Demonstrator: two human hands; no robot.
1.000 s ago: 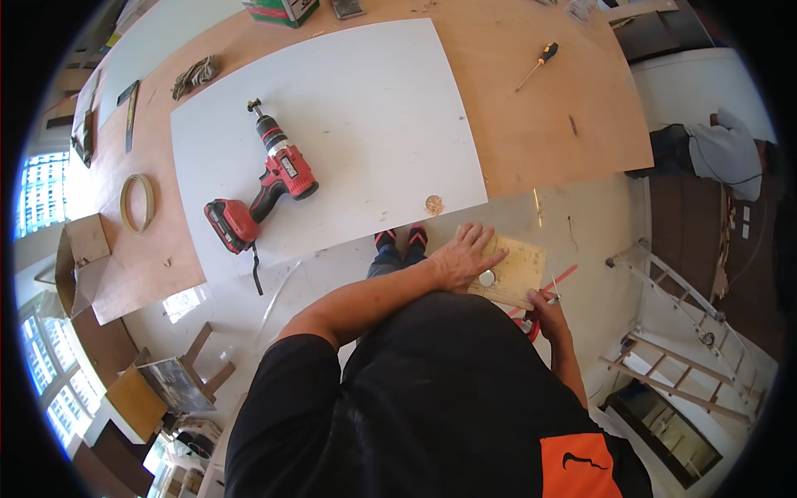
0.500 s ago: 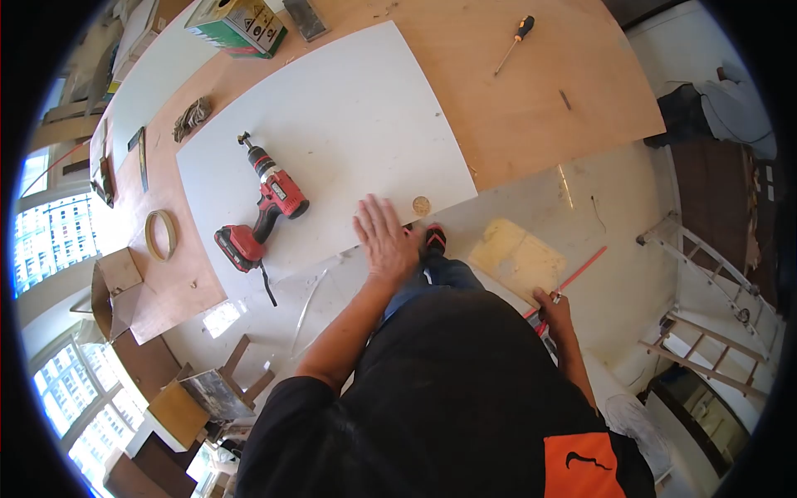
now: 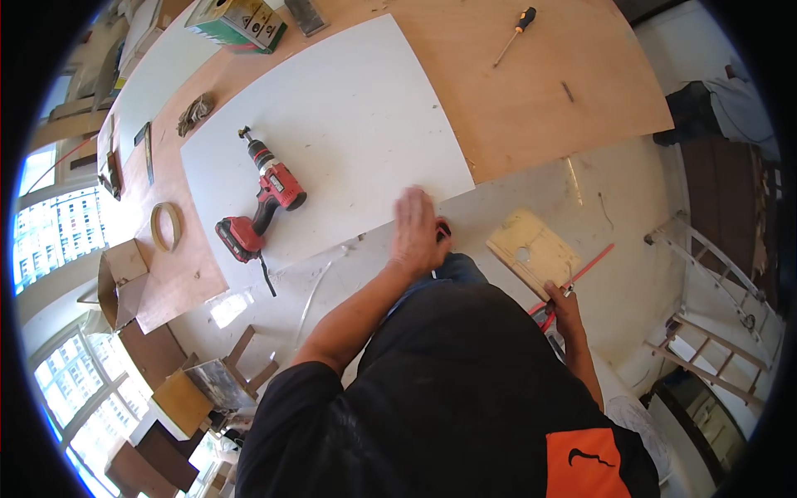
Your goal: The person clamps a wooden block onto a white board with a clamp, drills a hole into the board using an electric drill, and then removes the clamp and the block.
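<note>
My left hand [image 3: 415, 232] lies palm down with stretched fingers, slightly blurred, over the front edge of the white sheet [image 3: 357, 108]. Below and to the right, my right hand [image 3: 564, 307] is closed on the near corner of a pale yellow board [image 3: 540, 247], which has a round hole. Something small and thin shows at its fingertips, too small to make out. A red strip [image 3: 594, 267] sticks out past this hand, and a red object is partly hidden beside it. On the sheet, left of my left hand, rests a red and black cordless drill [image 3: 281, 187].
On the brown tabletop [image 3: 581, 50] are a screwdriver [image 3: 515, 37], a green and white box [image 3: 241, 25], a tape roll [image 3: 166, 227] and a rope bundle [image 3: 196, 114]. At the right stand a ladder [image 3: 714, 266] and a bent-over person [image 3: 730, 108].
My left hand has left the yellow board and moved onto the white sheet, then rightward to where the round patch of chips was showing. My right hand stays at the board's corner.
</note>
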